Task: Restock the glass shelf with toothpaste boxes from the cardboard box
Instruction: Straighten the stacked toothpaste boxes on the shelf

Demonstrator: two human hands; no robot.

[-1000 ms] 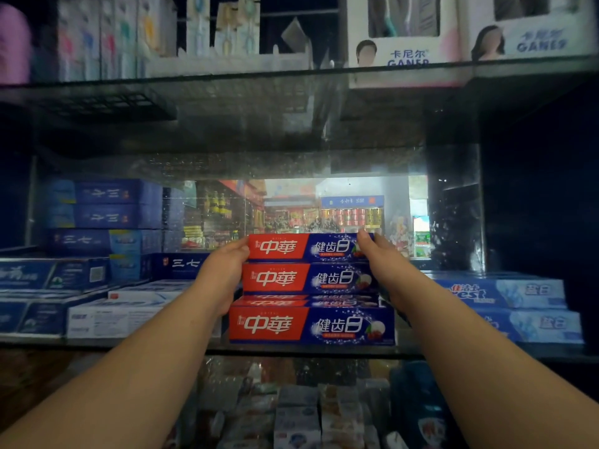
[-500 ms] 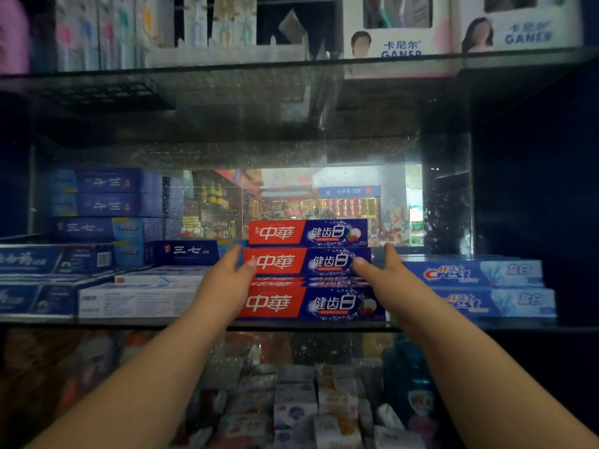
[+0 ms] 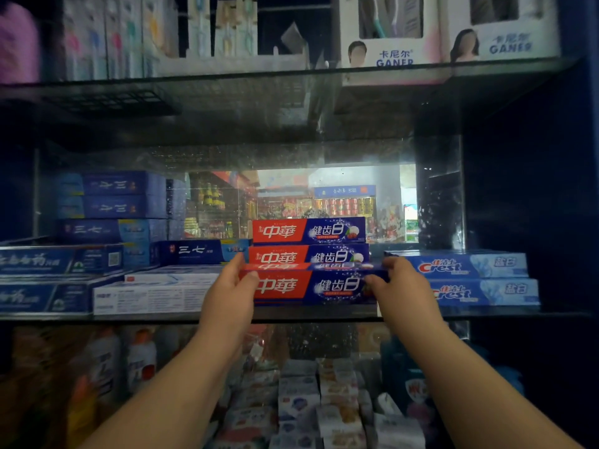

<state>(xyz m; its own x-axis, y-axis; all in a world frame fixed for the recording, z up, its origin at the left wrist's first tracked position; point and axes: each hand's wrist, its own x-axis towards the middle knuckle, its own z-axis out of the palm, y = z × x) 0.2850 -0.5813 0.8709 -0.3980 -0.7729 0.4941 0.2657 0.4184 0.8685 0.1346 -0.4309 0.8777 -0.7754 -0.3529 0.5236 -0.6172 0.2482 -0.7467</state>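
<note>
Three red-and-blue toothpaste boxes lie stacked in the middle of the glass shelf. The front bottom box sits at the shelf's front edge. My left hand grips its left end, thumb on the front face. My right hand grips its right end, fingers curled over the top edge. Two more such boxes lie stacked just behind it. The cardboard box is out of view.
Two light-blue Crest boxes lie stacked right of the stack. A white box and several dark-blue boxes fill the left. Toothbrush packs stand on the upper shelf. Bottles and small packets fill the shelf below.
Both hands slid down from the ends of the upper boxes to the front bottom box and now grip its two ends. The camera view shifted slightly upward.
</note>
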